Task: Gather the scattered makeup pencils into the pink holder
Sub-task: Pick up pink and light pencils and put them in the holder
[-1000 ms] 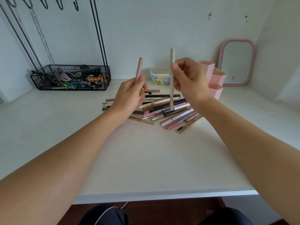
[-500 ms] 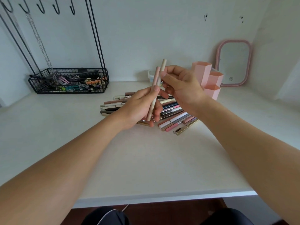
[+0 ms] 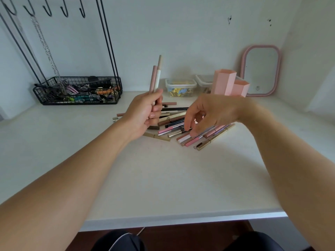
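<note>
My left hand grips two makeup pencils upright, one pink and one beige and white, above the left side of the pile. Several more pencils lie in a loose pile on the white desk. My right hand hovers palm-down over the right part of the pile, fingers loosely curled downward, fingertips at the pencils; it holds nothing that I can see. The pink holder, made of hexagonal tubes, stands behind my right hand at the back of the desk.
A black wire basket of hair clips sits at the back left under a hook rack. Two clear plastic boxes stand against the wall left of the holder. A pink-framed mirror leans at the back right.
My right hand passed its beige pencil to my left hand, which now holds both. The right hand then dropped down onto the pile.
</note>
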The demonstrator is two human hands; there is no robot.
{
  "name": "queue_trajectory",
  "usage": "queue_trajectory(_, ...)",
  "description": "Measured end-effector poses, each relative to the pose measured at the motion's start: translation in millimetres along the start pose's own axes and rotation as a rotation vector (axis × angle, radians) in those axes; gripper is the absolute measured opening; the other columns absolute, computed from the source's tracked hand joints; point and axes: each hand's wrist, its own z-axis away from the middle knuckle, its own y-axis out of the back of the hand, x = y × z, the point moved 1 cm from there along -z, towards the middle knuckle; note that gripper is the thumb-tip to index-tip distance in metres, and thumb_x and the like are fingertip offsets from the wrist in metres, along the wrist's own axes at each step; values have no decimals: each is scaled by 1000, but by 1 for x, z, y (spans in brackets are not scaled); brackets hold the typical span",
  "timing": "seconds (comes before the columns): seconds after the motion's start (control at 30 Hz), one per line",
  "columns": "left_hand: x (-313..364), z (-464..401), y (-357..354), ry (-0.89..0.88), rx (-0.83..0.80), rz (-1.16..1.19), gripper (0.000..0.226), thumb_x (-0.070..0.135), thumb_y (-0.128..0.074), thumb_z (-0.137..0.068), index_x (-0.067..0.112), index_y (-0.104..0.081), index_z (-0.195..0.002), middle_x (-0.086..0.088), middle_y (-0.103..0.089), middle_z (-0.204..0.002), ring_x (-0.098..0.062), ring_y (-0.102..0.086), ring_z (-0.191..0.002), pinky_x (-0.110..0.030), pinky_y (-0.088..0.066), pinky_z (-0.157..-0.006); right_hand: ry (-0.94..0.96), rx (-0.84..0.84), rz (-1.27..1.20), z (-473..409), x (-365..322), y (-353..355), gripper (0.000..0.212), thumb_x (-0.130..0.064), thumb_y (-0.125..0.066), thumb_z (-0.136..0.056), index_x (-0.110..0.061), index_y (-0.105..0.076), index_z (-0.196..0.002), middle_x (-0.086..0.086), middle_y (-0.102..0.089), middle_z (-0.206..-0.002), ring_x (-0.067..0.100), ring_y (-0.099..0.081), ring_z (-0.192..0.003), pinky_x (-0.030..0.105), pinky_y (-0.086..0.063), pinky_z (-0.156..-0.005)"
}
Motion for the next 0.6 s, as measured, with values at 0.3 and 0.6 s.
queue_trajectory(0.3, -5, -4, -1, -28, 50, 8, 29, 40, -44, -106, 22, -49, -84, 6, -33, -57, -8, -28, -47, -18, -20, -38, -9, -27, 67, -8, -2, -12, 11, -27, -82, -80, -27, -77, -90, -11, -68, -77, -1, -56, -67, 18, -46, -71)
queue_trajectory(0.6, -8, 0, -3, 26, -3, -99, 36, 43, -52, -102, 22, -45, -75, 8, -30, -55, -8, -22, -44, -18, -19, -35, 18, 75, 107, -15, -1, -15, 7, -21, -79, -83, -21, -77, -89, -13, -70, -78, -6, -54, -64, 5, -41, -64)
